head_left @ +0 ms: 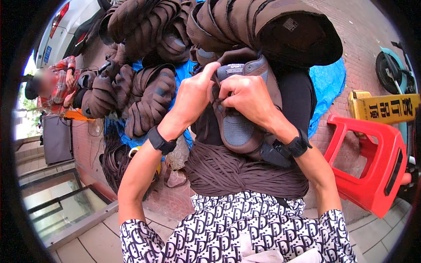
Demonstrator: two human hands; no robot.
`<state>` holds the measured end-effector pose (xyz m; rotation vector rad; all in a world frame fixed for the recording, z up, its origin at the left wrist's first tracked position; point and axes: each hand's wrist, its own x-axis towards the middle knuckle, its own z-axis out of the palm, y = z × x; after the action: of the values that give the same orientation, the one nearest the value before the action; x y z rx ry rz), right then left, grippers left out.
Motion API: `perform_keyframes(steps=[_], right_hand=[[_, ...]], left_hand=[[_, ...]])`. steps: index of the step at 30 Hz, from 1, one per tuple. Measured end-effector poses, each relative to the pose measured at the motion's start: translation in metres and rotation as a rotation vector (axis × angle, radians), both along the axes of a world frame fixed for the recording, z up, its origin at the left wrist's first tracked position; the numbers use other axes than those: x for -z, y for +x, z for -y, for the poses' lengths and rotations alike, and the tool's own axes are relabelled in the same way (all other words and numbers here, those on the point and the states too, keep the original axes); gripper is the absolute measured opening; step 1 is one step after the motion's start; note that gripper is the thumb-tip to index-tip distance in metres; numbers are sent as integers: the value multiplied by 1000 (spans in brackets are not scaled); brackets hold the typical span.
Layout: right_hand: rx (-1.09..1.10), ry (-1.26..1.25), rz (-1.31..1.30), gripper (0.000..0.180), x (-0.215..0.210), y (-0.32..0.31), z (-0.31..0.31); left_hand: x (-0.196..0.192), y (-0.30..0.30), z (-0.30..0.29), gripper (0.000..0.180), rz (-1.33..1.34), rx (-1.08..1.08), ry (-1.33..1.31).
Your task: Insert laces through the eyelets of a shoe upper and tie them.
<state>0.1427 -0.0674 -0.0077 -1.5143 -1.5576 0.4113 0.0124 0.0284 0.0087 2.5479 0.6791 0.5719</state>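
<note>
A brown shoe upper (pixel 239 127) with a grey mesh toe lies over my lap, its toe pointing toward me. My left hand (pixel 195 94) is closed at its left edge, thumb up along the opening and fingers mostly hidden. Over the lacing area, my right hand (pixel 247 96) is bent into a pinch; whatever is between its fingertips is too small to make out. A thick bundle of dark brown shoelaces (pixel 245 175) rests across my lap, nearer than the toe. Both wrists wear black bands.
Nested stacks of brown shoe uppers (pixel 151 98) sit on a blue tarp (pixel 326 85), with another large stack (pixel 263 26) just ahead. More laces (pixel 115 160) hang at left. A red plastic stool (pixel 372 171) and yellow sign (pixel 383 107) stand right. Another person (pixel 57 83) sits far left.
</note>
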Motion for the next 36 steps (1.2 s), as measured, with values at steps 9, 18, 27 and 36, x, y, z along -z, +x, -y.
perform_keyframes(steps=[9, 18, 27, 36], right_hand=[[25, 134, -9, 5, 13, -20, 10], [39, 227, 68, 2, 28, -26, 8], [46, 280, 64, 4, 39, -30, -2], [30, 260, 25, 4, 43, -29, -4]], left_hand=[[-13, -3, 0, 33, -142, -131, -621], [-29, 15, -6, 24, -373, -177, -496], [-9, 7, -5, 31, -377, -295, -380], [6, 2, -9, 22, -157, -359, -711]])
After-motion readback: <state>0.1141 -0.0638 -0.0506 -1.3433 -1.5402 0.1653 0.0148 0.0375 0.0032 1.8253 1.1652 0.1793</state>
